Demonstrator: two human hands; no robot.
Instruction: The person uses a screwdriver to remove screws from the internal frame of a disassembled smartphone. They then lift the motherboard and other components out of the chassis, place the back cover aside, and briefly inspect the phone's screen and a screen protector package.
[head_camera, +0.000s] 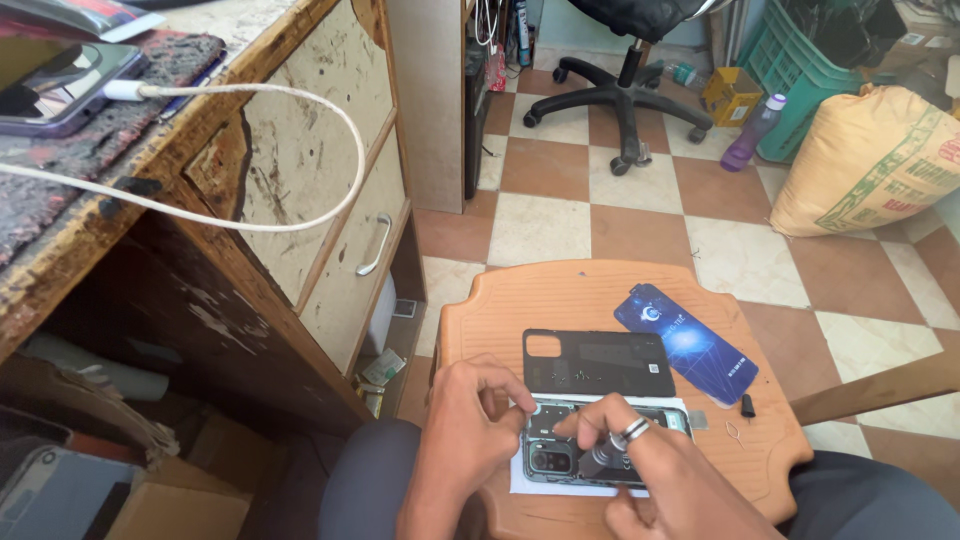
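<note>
Left hand (470, 425) pinches the edge of the opened phone (560, 450), steadying it on white paper (530, 487) on the orange stool (590, 300). Right hand (625, 445), ringed, fingers narrow, presses a small tool onto the board. Looks like mid-disassembly; next calls for fine grip. Black back cover (598, 362), blue card (690, 345) beyond.

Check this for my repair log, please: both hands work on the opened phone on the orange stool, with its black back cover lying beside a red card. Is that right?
Not quite. The card is blue, not red, as the head view shows. The rest holds: both the left hand and the right hand work on the opened phone on the orange stool, beside the black back cover.
</note>
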